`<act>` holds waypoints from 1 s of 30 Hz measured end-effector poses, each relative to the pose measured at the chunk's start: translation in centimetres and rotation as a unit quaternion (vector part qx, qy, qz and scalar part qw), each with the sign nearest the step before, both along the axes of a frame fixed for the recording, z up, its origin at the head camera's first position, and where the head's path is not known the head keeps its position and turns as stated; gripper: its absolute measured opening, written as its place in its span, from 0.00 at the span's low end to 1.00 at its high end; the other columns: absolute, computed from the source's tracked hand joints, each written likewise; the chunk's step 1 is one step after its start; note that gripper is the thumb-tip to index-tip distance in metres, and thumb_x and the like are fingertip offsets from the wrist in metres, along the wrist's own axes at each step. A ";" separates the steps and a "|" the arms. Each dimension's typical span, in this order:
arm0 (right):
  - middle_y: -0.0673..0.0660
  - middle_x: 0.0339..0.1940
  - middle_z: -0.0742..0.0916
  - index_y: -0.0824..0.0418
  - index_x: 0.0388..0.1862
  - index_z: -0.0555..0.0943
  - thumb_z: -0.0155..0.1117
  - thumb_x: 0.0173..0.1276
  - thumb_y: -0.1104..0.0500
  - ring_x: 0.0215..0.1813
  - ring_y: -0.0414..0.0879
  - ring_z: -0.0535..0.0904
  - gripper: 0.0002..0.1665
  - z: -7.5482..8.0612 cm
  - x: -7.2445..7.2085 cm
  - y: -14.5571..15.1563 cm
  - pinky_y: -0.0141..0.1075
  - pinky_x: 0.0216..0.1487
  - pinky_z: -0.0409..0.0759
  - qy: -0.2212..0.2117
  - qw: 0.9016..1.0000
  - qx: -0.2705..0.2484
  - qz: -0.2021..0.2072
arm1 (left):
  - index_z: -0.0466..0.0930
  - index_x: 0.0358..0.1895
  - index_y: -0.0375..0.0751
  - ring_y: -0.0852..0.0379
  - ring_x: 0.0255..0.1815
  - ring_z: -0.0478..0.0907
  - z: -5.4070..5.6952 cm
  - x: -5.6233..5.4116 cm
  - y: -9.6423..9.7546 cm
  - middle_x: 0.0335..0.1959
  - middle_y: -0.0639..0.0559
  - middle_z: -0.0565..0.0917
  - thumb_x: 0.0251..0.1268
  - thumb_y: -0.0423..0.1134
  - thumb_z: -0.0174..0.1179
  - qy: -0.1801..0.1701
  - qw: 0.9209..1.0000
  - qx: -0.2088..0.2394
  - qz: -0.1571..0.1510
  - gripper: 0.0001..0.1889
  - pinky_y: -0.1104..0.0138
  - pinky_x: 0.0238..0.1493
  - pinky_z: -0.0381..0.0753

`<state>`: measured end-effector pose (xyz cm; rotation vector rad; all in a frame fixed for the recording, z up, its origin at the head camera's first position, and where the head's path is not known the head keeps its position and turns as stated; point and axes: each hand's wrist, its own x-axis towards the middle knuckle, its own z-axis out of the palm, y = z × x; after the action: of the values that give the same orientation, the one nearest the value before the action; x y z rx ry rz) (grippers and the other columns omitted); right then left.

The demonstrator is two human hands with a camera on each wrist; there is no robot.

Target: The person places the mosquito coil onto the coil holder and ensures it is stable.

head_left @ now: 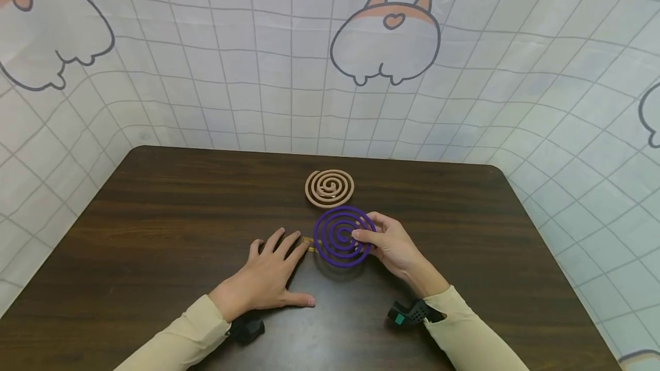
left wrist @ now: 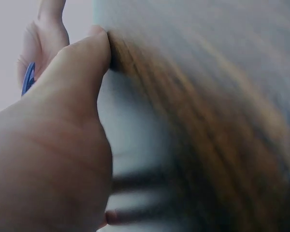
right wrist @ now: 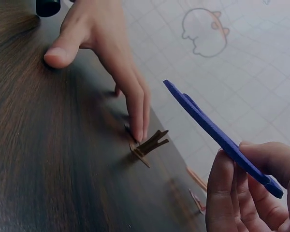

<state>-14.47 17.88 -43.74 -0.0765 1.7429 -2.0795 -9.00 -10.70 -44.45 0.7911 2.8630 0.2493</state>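
A purple mosquito coil [head_left: 344, 238] is pinched at its right side between the thumb and fingers of my right hand [head_left: 394, 248]. The right wrist view shows the coil tilted, nearly edge-on, raised off the table and apart from a small brass-coloured metal stand [right wrist: 152, 143]. That stand is upright on the tabletop with its prongs up. My left hand [head_left: 263, 279] rests on the table, fingers spread, a fingertip touching the stand's base. From the head view the purple coil hides part of the stand. Behind it sits a tan mosquito coil [head_left: 330, 189].
The dark wooden table [head_left: 154, 216] ends at a back edge against a white gridded curtain [head_left: 206, 73], which also hangs along both sides. In the right wrist view, a small reddish metal piece [right wrist: 197, 200] stands under the tan coil [right wrist: 196, 178].
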 end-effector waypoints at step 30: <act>0.46 0.33 0.88 0.61 0.47 0.76 0.67 0.71 0.68 0.33 0.38 0.87 0.11 0.0 0.5 -1.9 0.31 0.39 0.86 -0.014 1.000 -0.006 0.006 | 0.57 0.83 0.51 0.30 0.85 0.47 0.3 -0.1 0.5 0.85 0.42 0.55 0.49 0.84 0.59 -0.039 0.999 0.000 0.028 0.61 0.28 0.70 0.57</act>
<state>-13.98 16.01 -43.77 -0.0610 1.7084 -2.0725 -9.09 -10.21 -44.19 0.6865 2.8151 0.2812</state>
